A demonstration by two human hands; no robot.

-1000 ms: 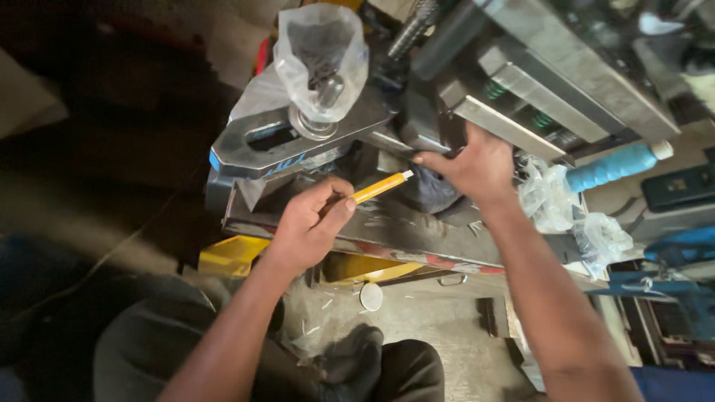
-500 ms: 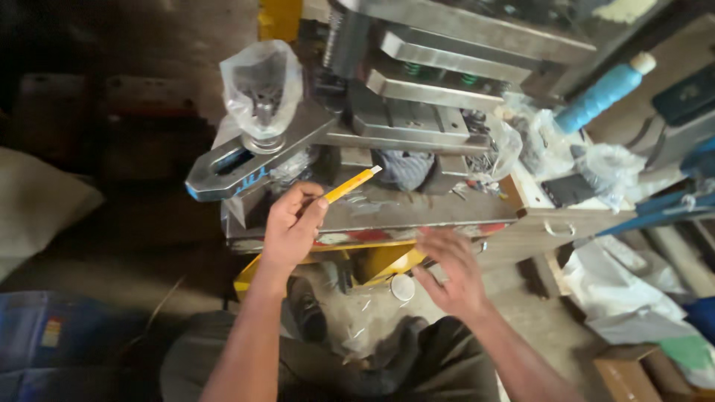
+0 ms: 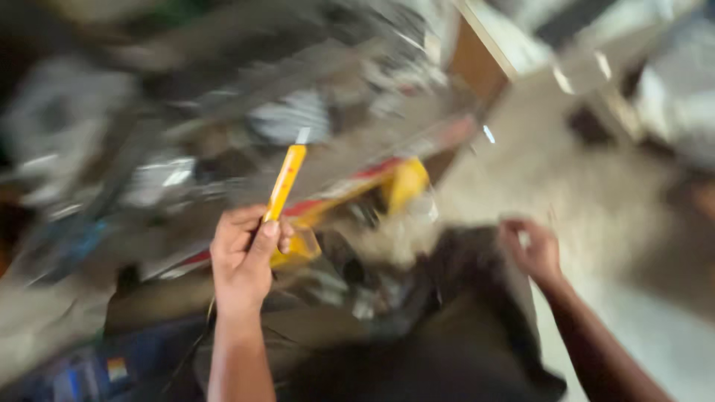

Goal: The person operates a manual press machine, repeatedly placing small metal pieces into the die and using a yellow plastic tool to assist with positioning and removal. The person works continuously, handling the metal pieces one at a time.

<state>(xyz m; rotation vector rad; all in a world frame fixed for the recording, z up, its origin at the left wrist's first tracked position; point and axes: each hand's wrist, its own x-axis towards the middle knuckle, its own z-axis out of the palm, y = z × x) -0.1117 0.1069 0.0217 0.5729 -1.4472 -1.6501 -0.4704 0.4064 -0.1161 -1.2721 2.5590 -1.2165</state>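
We see the left hand [image 3: 242, 260] clenched around a yellow-handled tool [image 3: 284, 182], which sticks up above its fingers. Off to its right, the right hand [image 3: 530, 249] hangs low over the floor [image 3: 596, 193]; blur hides whether it grips anything.

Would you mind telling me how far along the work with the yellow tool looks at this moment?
Nothing reads as finished: the frame is badly motion-blurred. In hand, the left hand grips a yellow tool, its tip raised toward the grey metal assembly, apparently not touching it. The right hand is low beside the dark clothing, seemingly pinching something too small to identify. Whatever the tool does on the metal looks left to do.
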